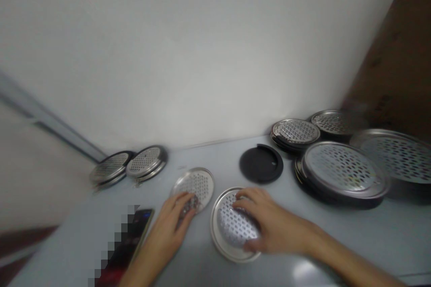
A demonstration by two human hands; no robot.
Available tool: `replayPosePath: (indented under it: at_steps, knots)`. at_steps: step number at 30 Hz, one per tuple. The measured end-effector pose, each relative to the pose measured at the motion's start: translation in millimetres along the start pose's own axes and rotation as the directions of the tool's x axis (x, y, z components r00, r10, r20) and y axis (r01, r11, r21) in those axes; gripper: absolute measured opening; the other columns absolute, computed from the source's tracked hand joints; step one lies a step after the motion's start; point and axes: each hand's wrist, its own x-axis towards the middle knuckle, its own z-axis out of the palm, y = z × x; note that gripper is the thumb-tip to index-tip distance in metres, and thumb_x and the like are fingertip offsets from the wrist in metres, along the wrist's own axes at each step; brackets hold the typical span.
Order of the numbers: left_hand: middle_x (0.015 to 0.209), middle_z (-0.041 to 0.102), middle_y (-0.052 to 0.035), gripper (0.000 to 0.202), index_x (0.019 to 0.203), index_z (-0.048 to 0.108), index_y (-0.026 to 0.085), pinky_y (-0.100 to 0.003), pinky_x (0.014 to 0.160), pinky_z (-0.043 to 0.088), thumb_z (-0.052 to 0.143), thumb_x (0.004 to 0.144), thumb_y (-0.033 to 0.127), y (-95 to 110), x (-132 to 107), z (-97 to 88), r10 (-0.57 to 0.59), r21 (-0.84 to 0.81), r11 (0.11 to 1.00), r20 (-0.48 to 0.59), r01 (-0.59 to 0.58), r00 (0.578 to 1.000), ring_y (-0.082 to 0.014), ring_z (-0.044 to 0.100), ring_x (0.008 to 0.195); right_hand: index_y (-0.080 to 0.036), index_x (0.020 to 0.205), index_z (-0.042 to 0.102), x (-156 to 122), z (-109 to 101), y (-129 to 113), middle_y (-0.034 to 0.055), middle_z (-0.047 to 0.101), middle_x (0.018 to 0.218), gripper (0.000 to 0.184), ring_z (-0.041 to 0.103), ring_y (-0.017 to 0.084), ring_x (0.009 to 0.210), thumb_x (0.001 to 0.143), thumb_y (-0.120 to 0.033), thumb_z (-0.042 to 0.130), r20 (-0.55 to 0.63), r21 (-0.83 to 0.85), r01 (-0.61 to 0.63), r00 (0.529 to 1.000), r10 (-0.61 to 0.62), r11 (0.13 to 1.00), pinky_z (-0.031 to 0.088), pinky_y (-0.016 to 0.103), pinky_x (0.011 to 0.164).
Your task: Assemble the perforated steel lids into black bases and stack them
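Loosely spread right hand (271, 222) over nearer disc (226, 222), curled left hand (170, 217) at farther disc (201, 184), grips unclear

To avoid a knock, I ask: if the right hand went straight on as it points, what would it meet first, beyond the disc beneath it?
Probably the other perforated metal disc, by the left hand; depth is unclear, so it might pass above.

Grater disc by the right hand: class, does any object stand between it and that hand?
The right hand is partly over the grater disc, and nothing visible stands between them. The black disc lies beyond both, out of the way.
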Motion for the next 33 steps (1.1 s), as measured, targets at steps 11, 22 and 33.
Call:
replayPosePath:
  at_steps: [11, 22, 33]
  knots:
    - [0.130, 0.064, -0.0112, 0.037, 0.126, 0.063, 0.027, -0.046, 0.103, 0.054, 0.060, 0.094, 0.046, 35.4, -17.4, -2.7, 0.133, -0.019, 0.990, -0.140, -0.137, 0.981, -0.0295, 0.061, 0.122, -0.023, 0.138, 0.053, -3.5, -3.2, -2.7, 0.0117, 0.053, 0.135, 0.057, 0.047, 0.029, 0.128, 0.082, -0.017, 0.065, -0.066, 0.015, 0.058, 0.996, -0.057, 0.998, 0.036, 0.048, 0.111]
    - [0.127, 0.066, -0.0118, 0.043, 0.128, 0.063, 0.027, -0.047, 0.098, 0.056, 0.066, 0.091, 0.049, 47.3, -22.3, 12.7, 0.195, -0.002, 0.981, -0.083, -0.196, 0.977, -0.0317, 0.063, 0.119, -0.028, 0.141, 0.048, -1.0, -1.8, -0.7, 0.0082, 0.057, 0.131, 0.056, 0.051, 0.024, 0.125, 0.089, -0.006, 0.050, -0.134, 0.058, 0.081, 0.988, -0.073, 0.995, 0.038, 0.046, 0.110]
    - [0.091, 0.070, -0.0039, 0.022, 0.098, 0.066, 0.023, -0.029, 0.078, 0.056, 0.048, 0.101, 0.035, 31.5, -4.9, -10.3, 0.131, -0.072, 0.987, -0.179, -0.146, 0.975, -0.0196, 0.070, 0.083, -0.022, 0.130, 0.055, 3.3, 3.4, 6.2, 0.0089, 0.060, 0.122, 0.037, 0.057, 0.023, 0.113, 0.096, -0.010, 0.044, -0.212, 0.083, 0.008, 0.977, 0.010, 0.997, 0.043, 0.043, 0.103]
